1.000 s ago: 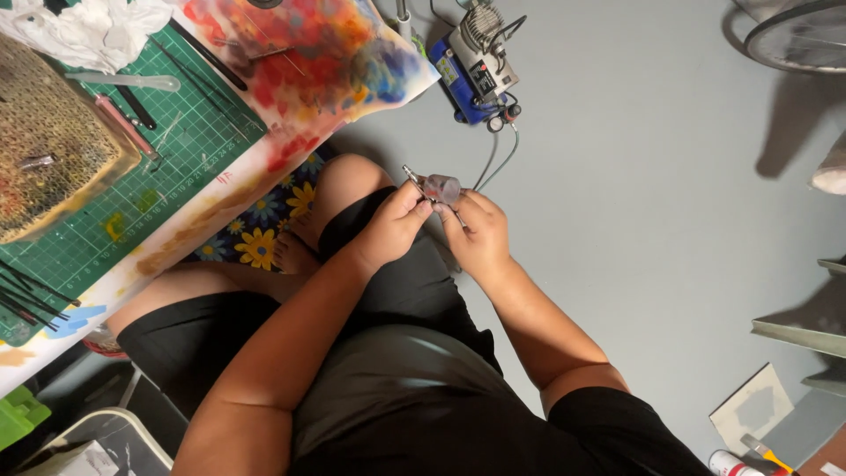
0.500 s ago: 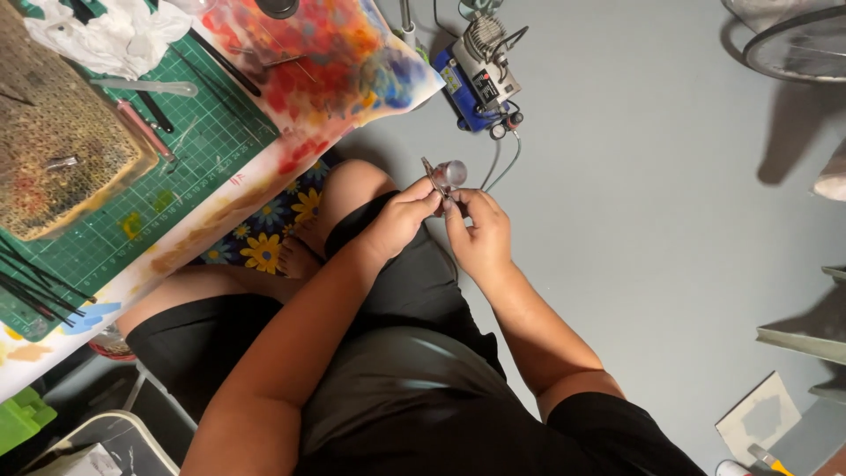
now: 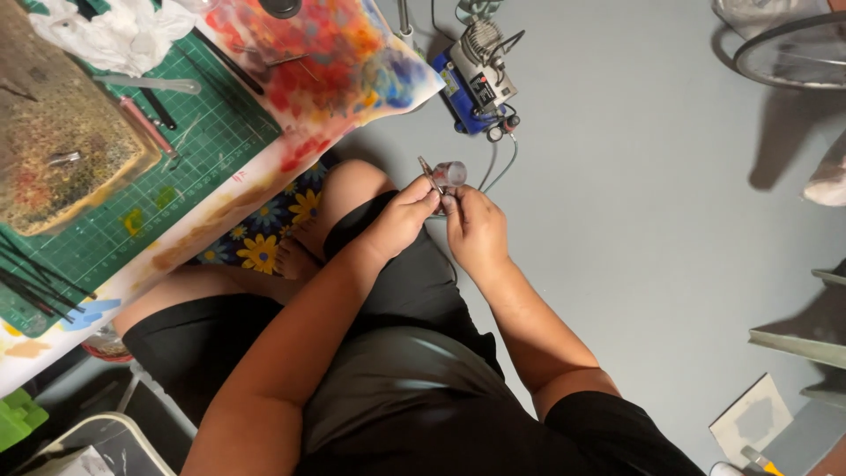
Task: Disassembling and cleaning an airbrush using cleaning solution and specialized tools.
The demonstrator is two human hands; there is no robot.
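Observation:
Both hands meet over my lap, above my knee. My left hand [image 3: 401, 220] and my right hand [image 3: 476, 231] pinch a small metal airbrush [image 3: 443, 176] with a clear cup on top; its thin nozzle points up and left. A thin hose [image 3: 495, 172] runs from the hands toward a small blue compressor [image 3: 476, 81] standing on the grey floor just beyond them. I sit with black shorts and a grey apron over my legs.
A table at the left carries a green cutting mat [image 3: 176, 167], a paint-stained sheet [image 3: 326, 53], a brown textured slab [image 3: 62, 132], white cloth [image 3: 115, 31] and several dark tools. A flowered cushion [image 3: 264, 238] lies under my leg. A bicycle wheel [image 3: 793, 44] is at top right.
The two hands with the airbrush have stayed together over the knee, shifting slightly to the right in view. The view has drifted a little.

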